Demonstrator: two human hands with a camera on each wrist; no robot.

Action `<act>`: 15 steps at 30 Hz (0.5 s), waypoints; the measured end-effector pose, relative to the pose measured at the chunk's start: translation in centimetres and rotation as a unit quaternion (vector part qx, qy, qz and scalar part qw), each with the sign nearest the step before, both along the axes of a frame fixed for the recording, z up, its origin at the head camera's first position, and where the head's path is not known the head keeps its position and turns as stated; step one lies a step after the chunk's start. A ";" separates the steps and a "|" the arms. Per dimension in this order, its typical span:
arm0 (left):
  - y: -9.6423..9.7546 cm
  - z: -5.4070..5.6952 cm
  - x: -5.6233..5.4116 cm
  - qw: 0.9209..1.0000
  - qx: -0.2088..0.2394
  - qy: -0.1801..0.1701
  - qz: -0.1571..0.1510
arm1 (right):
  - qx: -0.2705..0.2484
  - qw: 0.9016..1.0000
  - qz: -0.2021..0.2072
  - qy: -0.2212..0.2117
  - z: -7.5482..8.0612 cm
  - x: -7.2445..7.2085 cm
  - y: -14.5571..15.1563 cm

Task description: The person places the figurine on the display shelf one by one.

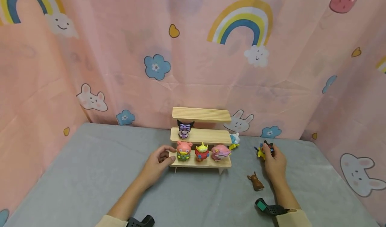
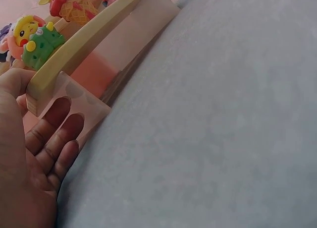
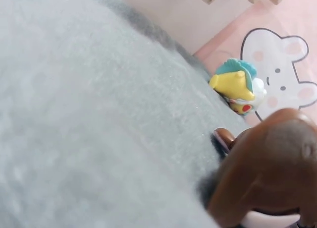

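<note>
My left hand [image 1: 156, 165] is at the left end of a three-tier wooden display shelf [image 1: 200, 164], its thumb and index finger on the end of the lowest board. On that board stand a pink-hooded toy figure in green [image 1: 183, 150], a green three-eyed alien figure in red [image 1: 201, 152] and a pink figure [image 1: 220, 152]. A black-and-purple figure [image 1: 184, 129] sits on the middle board. To the right of the shelf, my right hand [image 1: 275, 163] pinches a small dark toy figure [image 1: 267, 146]; a yellow-and-blue figure [image 1: 260, 152] shows right beside it, partly covered by the fingers.
A brown toy figure [image 1: 255, 181] lies on the grey cloth [image 1: 99, 183] near my right wrist, large in the right wrist view. A yellow, teal and white figure [image 3: 235, 86] lies by the shelf's right end. A pink patterned curtain [image 1: 193, 72] hangs behind.
</note>
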State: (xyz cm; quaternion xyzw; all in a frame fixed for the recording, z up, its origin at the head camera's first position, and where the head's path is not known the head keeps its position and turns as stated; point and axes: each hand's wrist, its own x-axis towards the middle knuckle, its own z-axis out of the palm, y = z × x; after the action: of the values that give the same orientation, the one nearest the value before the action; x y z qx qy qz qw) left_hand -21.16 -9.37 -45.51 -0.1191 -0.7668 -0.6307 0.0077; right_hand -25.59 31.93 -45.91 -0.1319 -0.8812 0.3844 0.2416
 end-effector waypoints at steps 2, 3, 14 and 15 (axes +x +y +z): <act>0.1 0.0 0.1 1.000 0.002 -0.004 0.002 | 0.005 1.000 0.004 -0.006 0.0 0.0 0.0; 0.1 0.0 0.2 1.000 0.005 -0.005 0.001 | 0.006 1.000 0.007 -0.009 0.1 0.1 0.0; 0.1 -0.1 0.1 1.000 -0.003 0.000 0.009 | -0.016 1.000 0.018 -0.003 -0.2 0.1 -0.3; 0.0 -0.2 0.0 1.000 -0.003 0.004 0.008 | -0.014 1.000 0.015 -0.001 -0.3 0.1 -0.4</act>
State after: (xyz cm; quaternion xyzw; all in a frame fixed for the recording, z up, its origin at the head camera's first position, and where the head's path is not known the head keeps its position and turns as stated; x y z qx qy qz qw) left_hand -21.12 -9.36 -45.67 -0.1151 -0.7695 -0.6280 0.0154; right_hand -25.49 31.56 -46.25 -0.1221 -0.8777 0.4006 0.2330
